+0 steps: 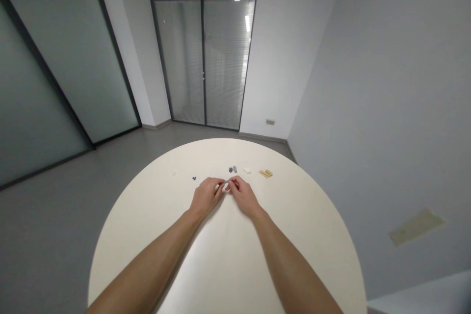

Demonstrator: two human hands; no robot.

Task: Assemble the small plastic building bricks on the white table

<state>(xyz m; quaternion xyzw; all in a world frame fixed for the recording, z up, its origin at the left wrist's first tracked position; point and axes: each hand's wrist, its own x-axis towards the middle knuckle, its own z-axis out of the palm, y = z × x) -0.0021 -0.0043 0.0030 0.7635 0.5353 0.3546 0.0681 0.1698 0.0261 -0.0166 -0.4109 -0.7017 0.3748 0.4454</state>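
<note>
Near the middle of the round table, my left hand (208,195) and my right hand (243,194) meet with their fingertips almost touching. Between them they pinch a small grey piece (225,182), mostly covered by the fingers, so its kind is unclear. Just beyond the fingers lie several small dark pieces (230,170) and a grey piece (235,169). A little to their right is a group of white pieces (247,170). Farther right sit several tan pieces (265,173). Left of my left hand rests a small dark piece (194,178).
The round white table (228,265) has a curved far edge. Faint white pieces (176,172) lie at its left. Behind it stand a glass door with blinds (222,64) and frosted glass panels (69,49). A plain wall (386,108) runs along the right.
</note>
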